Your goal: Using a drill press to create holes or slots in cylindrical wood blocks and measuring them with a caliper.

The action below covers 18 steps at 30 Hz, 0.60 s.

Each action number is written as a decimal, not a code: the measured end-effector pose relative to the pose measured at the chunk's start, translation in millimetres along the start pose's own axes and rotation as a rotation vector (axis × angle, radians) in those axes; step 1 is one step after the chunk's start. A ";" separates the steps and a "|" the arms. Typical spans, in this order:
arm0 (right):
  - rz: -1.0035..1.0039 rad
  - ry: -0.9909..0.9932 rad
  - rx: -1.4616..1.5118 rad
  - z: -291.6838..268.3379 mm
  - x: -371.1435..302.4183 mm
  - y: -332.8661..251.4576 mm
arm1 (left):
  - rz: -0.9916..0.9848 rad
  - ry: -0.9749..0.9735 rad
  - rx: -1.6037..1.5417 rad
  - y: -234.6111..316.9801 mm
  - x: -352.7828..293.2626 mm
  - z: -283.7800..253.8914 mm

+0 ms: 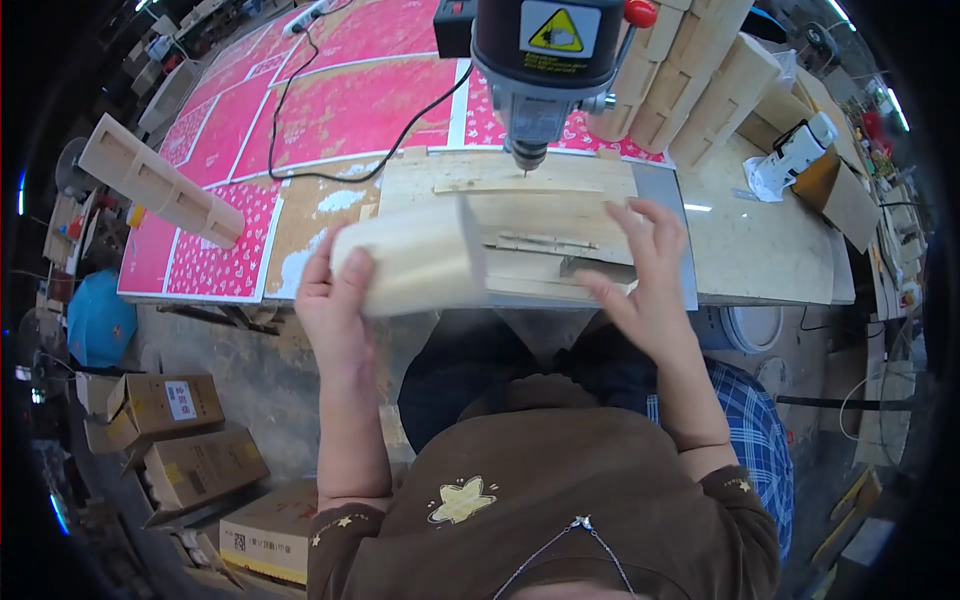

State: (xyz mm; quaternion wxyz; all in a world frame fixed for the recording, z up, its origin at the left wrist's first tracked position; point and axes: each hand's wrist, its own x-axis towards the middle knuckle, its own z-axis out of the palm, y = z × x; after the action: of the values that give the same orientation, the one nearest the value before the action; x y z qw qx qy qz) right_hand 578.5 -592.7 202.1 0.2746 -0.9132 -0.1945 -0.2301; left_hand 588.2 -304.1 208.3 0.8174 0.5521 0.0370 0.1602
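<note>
My left hand [340,280] grips a pale wooden block [415,258] by its left end, thumb on the near face. The block looks box-like with a rounded edge, and it is slightly blurred. To its right, my right hand [645,270] is empty, fingers spread, above the right part of a wooden jig [540,265] made of boards and strips. Behind the jig stands a drill press [535,90], its thin bit [526,172] pointing down over a board. The block hides the jig's left part.
Tall stacks of similar wooden pieces stand behind right [690,80] and at the left [165,180]. A black cable [350,178] crosses the pink-covered table [360,110]. A white bottle [800,150] is at the right. Cardboard boxes [205,465] sit on the floor at lower left.
</note>
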 end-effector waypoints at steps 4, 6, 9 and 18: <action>0.096 -0.008 -0.199 36.2 -13.7 24.9 | -0.032 0.142 0.190 -19.1 14.2 -14.7; 0.086 -0.014 -0.123 45.7 -14.8 35.2 | -0.076 0.141 0.302 -37.7 14.5 -14.2; 0.078 -0.014 -0.055 49.7 -13.3 44.2 | -0.162 0.077 0.357 -59.9 12.4 -15.2; 0.010 -0.061 -0.035 41.3 -5.2 56.6 | -0.239 0.047 0.332 -73.7 5.8 -5.5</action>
State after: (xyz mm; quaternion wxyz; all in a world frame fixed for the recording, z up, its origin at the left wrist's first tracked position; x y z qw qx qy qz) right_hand 614.5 -613.3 145.3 0.2536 -0.9254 -0.1940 -0.2043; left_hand 608.7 -322.4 139.4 0.7274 0.6670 0.1471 0.0666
